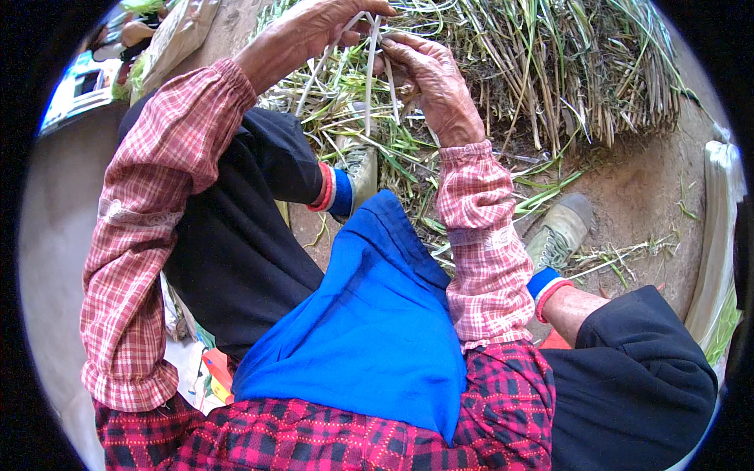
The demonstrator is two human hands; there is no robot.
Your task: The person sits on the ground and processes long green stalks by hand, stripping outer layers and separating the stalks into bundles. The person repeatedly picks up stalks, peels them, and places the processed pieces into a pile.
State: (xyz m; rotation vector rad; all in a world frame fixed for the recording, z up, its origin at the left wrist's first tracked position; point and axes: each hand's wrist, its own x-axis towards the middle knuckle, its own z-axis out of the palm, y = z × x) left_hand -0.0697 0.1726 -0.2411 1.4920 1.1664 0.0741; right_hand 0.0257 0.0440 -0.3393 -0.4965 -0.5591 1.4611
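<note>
My left hand point(321, 26) is at the top of the view, its fingers around the upper part of some narrow whitish strips point(371, 76). The strips meet in a bent point near my fingertips and hang down in several legs. I cannot tell whether they are plastic or plant stem. From the right, my right hand point(433, 79) pinches at the same strips, its thumb and fingers close to my left fingertips. Its fingertips are partly hidden. Below both hands lie loose green and yellow grass stalks point(406, 159) on the ground.
A thick heap of cut stalks point(548, 76) lies at the upper right. My canvas shoes point(556, 229) rest on the bare earth floor point(642, 194). A blue cloth point(365, 312) covers my lap. At the right edge stands a pale, wrapped bundle point(713, 235). Part of another person point(136, 32) shows at upper left.
</note>
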